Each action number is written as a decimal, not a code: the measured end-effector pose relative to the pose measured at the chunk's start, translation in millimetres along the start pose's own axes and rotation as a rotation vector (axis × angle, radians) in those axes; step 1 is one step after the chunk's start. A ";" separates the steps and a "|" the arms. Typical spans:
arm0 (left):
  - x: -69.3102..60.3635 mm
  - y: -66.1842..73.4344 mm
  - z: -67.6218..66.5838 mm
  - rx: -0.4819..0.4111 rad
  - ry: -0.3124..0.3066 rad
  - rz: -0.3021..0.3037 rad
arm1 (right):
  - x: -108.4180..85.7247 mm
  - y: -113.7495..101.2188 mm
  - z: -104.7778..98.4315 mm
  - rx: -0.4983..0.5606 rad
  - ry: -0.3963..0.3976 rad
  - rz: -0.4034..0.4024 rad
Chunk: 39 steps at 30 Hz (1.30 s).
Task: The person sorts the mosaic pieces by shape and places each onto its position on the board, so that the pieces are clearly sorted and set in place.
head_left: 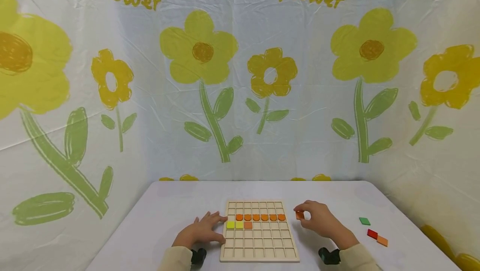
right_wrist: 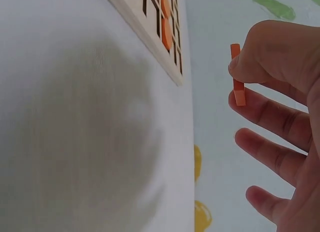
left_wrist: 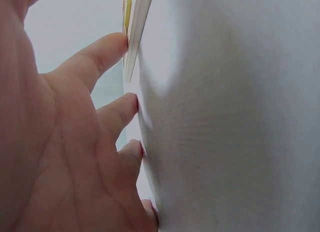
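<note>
A wooden grid board (head_left: pixel 258 255) lies on the white table, its cells in rows. Six orange round pieces fill part of one row, among them an orange disc (head_left: pixel 256 217). Below them sit two yellow square tiles (head_left: pixel 234 224) and an orange square tile (head_left: pixel 248 225). My left hand (head_left: pixel 202 230) rests beside the board with fingers spread, a fingertip touching its left edge. Off the board's right side, my right hand (head_left: pixel 318 217) pinches another orange square tile (right_wrist: pixel 239 87) between thumb and index finger, held above the table; the other fingers extend loosely.
On the right of the table (head_left: pixel 157 204) lie a green tile (head_left: pixel 364 221), a red tile (head_left: pixel 372 234) and a loose orange tile (head_left: pixel 382 241). Behind the table hangs a white cloth (head_left: pixel 240 146) printed with yellow flowers.
</note>
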<state>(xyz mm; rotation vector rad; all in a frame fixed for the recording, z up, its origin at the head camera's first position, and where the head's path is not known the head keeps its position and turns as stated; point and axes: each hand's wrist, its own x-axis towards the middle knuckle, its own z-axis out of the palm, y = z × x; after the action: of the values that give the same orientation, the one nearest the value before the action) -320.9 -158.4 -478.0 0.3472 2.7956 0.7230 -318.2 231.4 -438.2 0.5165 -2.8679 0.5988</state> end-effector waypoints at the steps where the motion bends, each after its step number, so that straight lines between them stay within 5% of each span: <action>1: 0.6 -0.2 0.3 0.001 0.000 0.002 | 0.8 -2.0 1.0 0.000 0.002 -0.014; 15: 1.8 2.3 1.4 0.000 -0.009 0.004 | 11.8 -27.9 21.1 0.020 -0.001 -0.129; 23: -1.1 3.2 -1.7 0.082 0.004 0.021 | 16.5 -42.7 29.0 0.042 -0.009 -0.213; 39: -6.9 16.8 -1.4 0.122 0.041 0.033 | 24.0 -70.6 43.9 0.035 -0.013 -0.266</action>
<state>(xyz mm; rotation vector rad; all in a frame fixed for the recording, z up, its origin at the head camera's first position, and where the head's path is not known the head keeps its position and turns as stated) -311.9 -146.7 -467.4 0.4058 2.8863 0.5736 -318.5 145.3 -447.3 0.8918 -2.7379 0.6016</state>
